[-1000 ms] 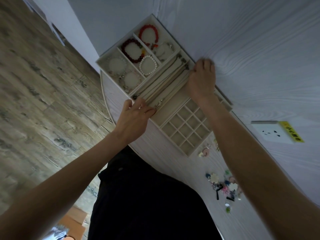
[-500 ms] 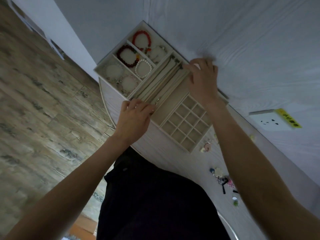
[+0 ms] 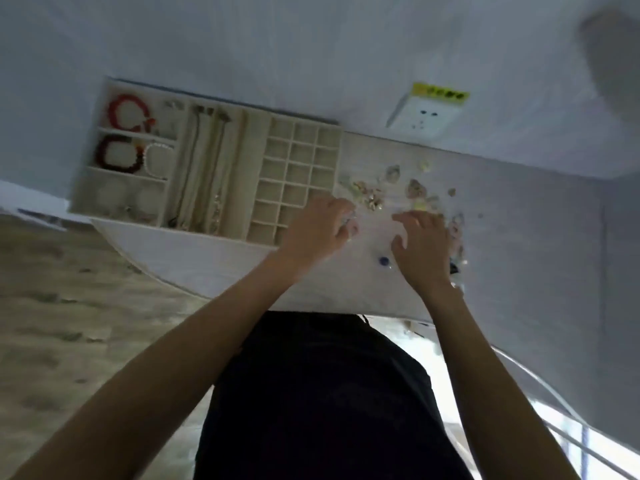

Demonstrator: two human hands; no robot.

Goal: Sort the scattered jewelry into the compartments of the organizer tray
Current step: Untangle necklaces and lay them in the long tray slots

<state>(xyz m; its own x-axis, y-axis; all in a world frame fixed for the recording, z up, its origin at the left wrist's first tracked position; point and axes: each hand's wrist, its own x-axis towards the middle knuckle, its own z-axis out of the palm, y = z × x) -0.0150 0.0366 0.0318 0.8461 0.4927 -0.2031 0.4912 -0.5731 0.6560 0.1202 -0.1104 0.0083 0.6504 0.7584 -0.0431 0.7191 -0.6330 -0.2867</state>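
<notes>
The beige organizer tray [image 3: 252,150] lies on the left of the white table [image 3: 346,285]. A red bracelet [image 3: 126,112], a dark red bracelet [image 3: 117,155] and a pearl bracelet [image 3: 157,161] sit in its left compartments. Necklaces [image 3: 207,168] lie in the long slots, and the grid of small compartments [image 3: 298,164] looks bare. Scattered small jewelry [image 3: 398,188] lies right of the tray. My left hand [image 3: 318,226] is curled over pieces at the tray's near right corner. My right hand [image 3: 420,244] rests palm down with fingers spread among the pieces. The frame is blurred.
A white wall socket [image 3: 429,112] with a yellow label sits on the wall behind the table. A small blue piece [image 3: 383,260] lies between my hands. The table's curved near edge runs just past my wrists, with wooden floor [image 3: 69,323] to the left.
Both hands have left the necklace slots and moved right to the loose jewelry beside the tray. The view has swung right, so the tray now sits at the left.
</notes>
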